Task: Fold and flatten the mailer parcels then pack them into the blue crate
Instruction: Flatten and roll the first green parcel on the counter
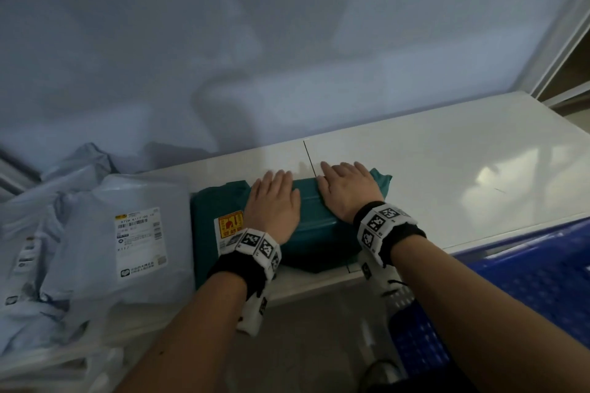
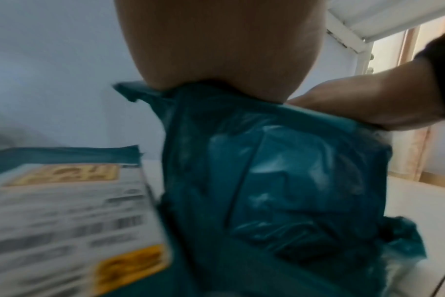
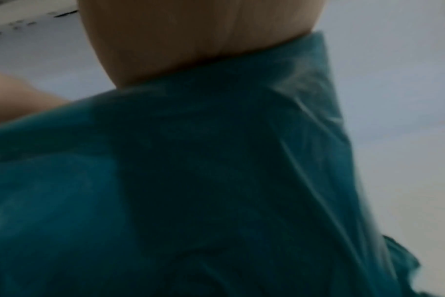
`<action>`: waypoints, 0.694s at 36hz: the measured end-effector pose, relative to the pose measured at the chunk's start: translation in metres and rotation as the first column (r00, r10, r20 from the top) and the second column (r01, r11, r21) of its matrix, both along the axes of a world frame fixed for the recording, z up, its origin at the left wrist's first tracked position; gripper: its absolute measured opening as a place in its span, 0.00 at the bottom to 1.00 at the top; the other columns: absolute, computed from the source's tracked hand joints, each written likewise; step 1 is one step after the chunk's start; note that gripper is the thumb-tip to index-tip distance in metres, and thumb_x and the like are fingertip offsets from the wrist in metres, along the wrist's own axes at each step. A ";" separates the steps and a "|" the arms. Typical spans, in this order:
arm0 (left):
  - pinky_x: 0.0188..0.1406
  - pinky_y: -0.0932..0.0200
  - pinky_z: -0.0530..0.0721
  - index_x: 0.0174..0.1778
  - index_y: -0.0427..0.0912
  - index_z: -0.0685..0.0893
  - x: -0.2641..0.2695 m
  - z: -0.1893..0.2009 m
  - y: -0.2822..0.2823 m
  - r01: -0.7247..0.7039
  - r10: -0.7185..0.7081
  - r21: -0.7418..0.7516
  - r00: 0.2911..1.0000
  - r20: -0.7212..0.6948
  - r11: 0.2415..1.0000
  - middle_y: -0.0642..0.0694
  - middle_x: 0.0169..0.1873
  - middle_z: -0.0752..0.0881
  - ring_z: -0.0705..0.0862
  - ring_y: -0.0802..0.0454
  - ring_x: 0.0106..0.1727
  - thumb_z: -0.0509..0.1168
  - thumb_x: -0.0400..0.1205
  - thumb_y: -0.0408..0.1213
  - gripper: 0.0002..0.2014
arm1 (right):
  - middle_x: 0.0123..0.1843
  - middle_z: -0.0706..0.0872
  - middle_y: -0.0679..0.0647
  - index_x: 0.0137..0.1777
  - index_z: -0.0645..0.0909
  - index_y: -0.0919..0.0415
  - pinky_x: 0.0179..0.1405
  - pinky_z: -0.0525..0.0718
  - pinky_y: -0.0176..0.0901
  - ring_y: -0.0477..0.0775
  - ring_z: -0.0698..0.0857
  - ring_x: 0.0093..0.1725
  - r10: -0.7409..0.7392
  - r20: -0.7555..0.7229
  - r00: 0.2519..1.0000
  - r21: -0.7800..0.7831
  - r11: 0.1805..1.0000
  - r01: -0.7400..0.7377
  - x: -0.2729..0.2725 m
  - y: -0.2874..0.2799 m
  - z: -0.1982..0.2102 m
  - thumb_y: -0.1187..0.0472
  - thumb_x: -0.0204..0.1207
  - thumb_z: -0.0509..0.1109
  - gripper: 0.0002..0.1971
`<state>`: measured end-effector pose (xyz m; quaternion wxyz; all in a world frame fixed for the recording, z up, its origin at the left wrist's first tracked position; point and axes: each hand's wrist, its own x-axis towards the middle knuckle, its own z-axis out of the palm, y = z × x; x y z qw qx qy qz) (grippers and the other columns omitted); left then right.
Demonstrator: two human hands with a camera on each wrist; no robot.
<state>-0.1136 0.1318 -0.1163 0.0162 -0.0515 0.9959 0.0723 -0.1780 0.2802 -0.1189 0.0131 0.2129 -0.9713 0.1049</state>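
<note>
A teal mailer parcel (image 1: 313, 233) with a white and yellow label (image 1: 228, 228) lies on the white table (image 1: 447, 163) in front of me. My left hand (image 1: 274, 198) lies flat on its top, fingers straight and pointing away. My right hand (image 1: 346, 185) presses flat beside it on the right part of the parcel, fingertips reaching the far edge. In the left wrist view the teal plastic (image 2: 280, 191) bulges under my palm (image 2: 224, 50), with the label (image 2: 69, 221) at the left. The right wrist view shows teal plastic (image 3: 191, 180) under the heel of my hand (image 3: 198, 36). The blue crate (image 1: 526, 281) sits at the lower right.
A heap of pale grey mailer parcels (image 1: 95, 233) with printed labels lies on the table's left side. A grey wall (image 1: 255, 41) rises behind the table. The table's right half (image 1: 479, 169) is bare.
</note>
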 end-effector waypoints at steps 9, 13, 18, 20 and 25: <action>0.66 0.56 0.69 0.79 0.37 0.61 0.015 0.006 -0.002 -0.212 0.247 0.463 0.969 -0.014 0.860 0.42 0.76 0.64 0.70 0.45 0.72 0.45 0.90 0.43 0.22 | 0.58 0.82 0.62 0.58 0.81 0.64 0.54 0.77 0.52 0.67 0.81 0.59 -0.296 0.200 0.934 -0.148 0.933 0.327 -0.008 0.010 0.005 0.51 0.85 0.49 0.22; 0.50 0.56 0.71 0.78 0.38 0.61 0.012 0.007 0.000 -0.337 0.357 0.507 0.932 0.061 0.793 0.35 0.70 0.72 0.77 0.42 0.57 0.44 0.90 0.47 0.23 | 0.58 0.84 0.65 0.60 0.79 0.63 0.48 0.74 0.49 0.66 0.82 0.56 -0.382 0.357 0.852 -0.120 0.886 0.448 -0.015 0.017 0.007 0.44 0.82 0.50 0.26; 0.50 0.54 0.69 0.80 0.41 0.58 0.010 0.010 -0.003 -0.464 0.443 0.511 0.880 0.171 0.724 0.31 0.66 0.77 0.79 0.34 0.63 0.42 0.89 0.55 0.28 | 0.58 0.84 0.64 0.61 0.79 0.62 0.48 0.76 0.49 0.66 0.82 0.54 -0.436 0.434 0.788 -0.128 0.837 0.533 -0.017 0.019 0.007 0.42 0.78 0.52 0.27; 0.49 0.54 0.68 0.80 0.42 0.60 0.009 0.011 -0.003 -0.471 0.453 0.532 0.874 0.175 0.704 0.31 0.66 0.78 0.79 0.34 0.63 0.42 0.88 0.57 0.29 | 0.54 0.84 0.64 0.54 0.81 0.64 0.47 0.77 0.48 0.65 0.81 0.49 -0.441 0.405 0.801 -0.166 0.826 0.538 -0.018 0.018 0.008 0.44 0.79 0.53 0.24; 0.46 0.56 0.70 0.68 0.40 0.69 0.006 0.010 -0.003 -0.416 0.480 0.632 0.874 0.077 0.654 0.42 0.44 0.79 0.77 0.47 0.40 0.45 0.88 0.56 0.24 | 0.45 0.86 0.65 0.44 0.83 0.66 0.44 0.78 0.46 0.65 0.80 0.42 -0.423 0.321 0.847 -0.322 0.793 0.518 -0.019 0.019 0.008 0.48 0.79 0.57 0.21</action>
